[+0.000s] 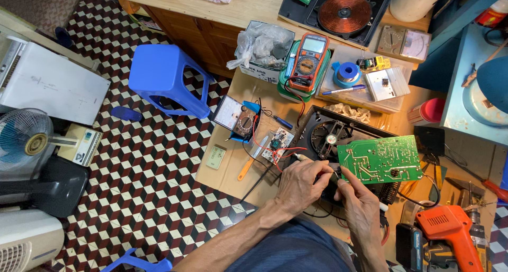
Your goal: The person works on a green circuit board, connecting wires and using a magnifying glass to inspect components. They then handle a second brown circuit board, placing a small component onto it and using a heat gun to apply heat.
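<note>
My left hand (302,183) and my right hand (359,204) meet over a black appliance housing (317,125) with a round fan (330,138). The left fingers pinch a thin probe-like tool (302,157) with a red wire running from it. The right fingers grip a small dark part at the lower left corner of a green circuit board (380,159), which lies solder side up on the housing. A small white circuit board (276,145) with red leads sits just left of the hands.
An orange-cased multimeter (309,56) and an analogue meter (237,116) lie on the cardboard-covered bench. An orange drill (450,230) is at lower right, a copper coil (344,12) at the back, a blue stool (164,76) on the tiled floor.
</note>
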A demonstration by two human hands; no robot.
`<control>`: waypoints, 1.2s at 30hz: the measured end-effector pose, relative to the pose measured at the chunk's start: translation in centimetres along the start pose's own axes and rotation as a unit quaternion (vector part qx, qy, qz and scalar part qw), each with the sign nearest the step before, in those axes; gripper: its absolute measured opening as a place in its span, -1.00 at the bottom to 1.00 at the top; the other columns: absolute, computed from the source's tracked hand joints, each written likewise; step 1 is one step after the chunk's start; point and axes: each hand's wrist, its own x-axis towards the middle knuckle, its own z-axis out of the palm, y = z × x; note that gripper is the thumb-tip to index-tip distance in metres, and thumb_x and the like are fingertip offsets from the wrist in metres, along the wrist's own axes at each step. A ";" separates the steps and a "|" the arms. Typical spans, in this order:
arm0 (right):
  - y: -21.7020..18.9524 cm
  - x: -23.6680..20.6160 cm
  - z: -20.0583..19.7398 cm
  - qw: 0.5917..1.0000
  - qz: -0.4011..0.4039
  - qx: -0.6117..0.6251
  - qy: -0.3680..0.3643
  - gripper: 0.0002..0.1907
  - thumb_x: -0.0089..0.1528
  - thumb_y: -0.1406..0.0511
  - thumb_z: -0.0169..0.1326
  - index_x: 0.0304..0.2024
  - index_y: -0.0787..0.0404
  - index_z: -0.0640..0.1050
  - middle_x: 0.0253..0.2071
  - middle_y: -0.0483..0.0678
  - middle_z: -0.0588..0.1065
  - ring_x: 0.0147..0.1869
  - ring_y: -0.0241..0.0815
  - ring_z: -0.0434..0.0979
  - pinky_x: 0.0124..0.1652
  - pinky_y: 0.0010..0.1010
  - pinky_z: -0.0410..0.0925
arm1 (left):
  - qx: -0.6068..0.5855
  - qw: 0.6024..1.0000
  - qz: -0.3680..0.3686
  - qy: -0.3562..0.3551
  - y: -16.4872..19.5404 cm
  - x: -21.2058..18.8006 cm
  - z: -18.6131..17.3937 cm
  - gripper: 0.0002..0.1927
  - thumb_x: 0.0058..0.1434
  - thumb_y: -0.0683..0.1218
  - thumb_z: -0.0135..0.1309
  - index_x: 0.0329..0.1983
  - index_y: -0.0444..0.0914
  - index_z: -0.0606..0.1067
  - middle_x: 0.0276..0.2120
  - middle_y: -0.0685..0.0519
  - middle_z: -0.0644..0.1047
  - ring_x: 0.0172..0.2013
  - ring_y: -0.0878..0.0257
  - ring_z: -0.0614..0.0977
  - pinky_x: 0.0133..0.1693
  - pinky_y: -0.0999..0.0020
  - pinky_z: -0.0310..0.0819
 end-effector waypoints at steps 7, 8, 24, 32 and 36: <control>1.1 -0.7 0.3 1.000 0.020 0.009 0.004 -0.52 0.29 0.28 0.04 0.28 0.19 0.52 -0.53 -0.15 0.42 -0.60 -0.42 0.17 -0.65 -0.53 0.05 | 0.007 1.000 0.001 -0.004 -0.2 -1.2 -0.4 -0.87 0.26 -0.16 0.19 -0.15 -0.26 0.54 -0.34 -0.01 0.62 -0.32 0.07 0.67 -0.23 0.14 0.51; 0.9 -0.9 0.7 1.000 0.022 0.011 0.005 -0.52 0.29 0.28 0.04 0.27 0.19 0.52 -0.53 -0.15 0.42 -0.60 -0.42 0.17 -0.65 -0.53 0.05 | 0.008 1.000 0.002 -0.002 -0.1 -1.2 -0.9 -0.87 0.25 -0.16 0.19 -0.15 -0.26 0.54 -0.35 -0.01 0.62 -0.32 0.07 0.66 -0.23 0.14 0.51; 0.1 0.0 -0.4 1.000 0.007 0.005 -0.005 -0.53 0.30 0.29 0.03 0.26 0.22 0.53 -0.52 -0.15 0.44 -0.54 -0.42 0.21 -0.58 -0.56 0.09 | 0.029 0.999 0.002 0.017 0.9 0.1 0.3 -0.86 0.24 -0.15 0.21 -0.15 -0.22 0.56 -0.31 0.01 0.61 -0.28 0.06 0.65 -0.21 0.15 0.52; -3.9 -0.8 -5.5 0.999 -0.001 0.051 -0.016 -0.54 0.31 0.32 0.04 0.27 0.26 0.52 -0.51 -0.19 0.42 -0.49 -0.45 0.23 -0.50 -0.61 0.12 | 0.029 0.999 -0.027 -0.016 6.6 3.2 1.2 -0.82 0.19 -0.15 0.22 -0.14 -0.21 0.58 -0.32 0.03 0.61 -0.33 0.06 0.62 -0.25 0.16 0.49; 1.1 1.4 -1.0 0.998 -0.023 0.062 -0.015 -0.54 0.32 0.33 0.04 0.27 0.29 0.51 -0.50 -0.20 0.43 -0.43 -0.46 0.30 -0.44 -0.64 0.18 | 0.025 0.999 -0.023 -0.023 0.6 1.4 1.1 -0.83 0.20 -0.15 0.22 -0.14 -0.21 0.59 -0.32 0.03 0.61 -0.34 0.07 0.62 -0.26 0.17 0.49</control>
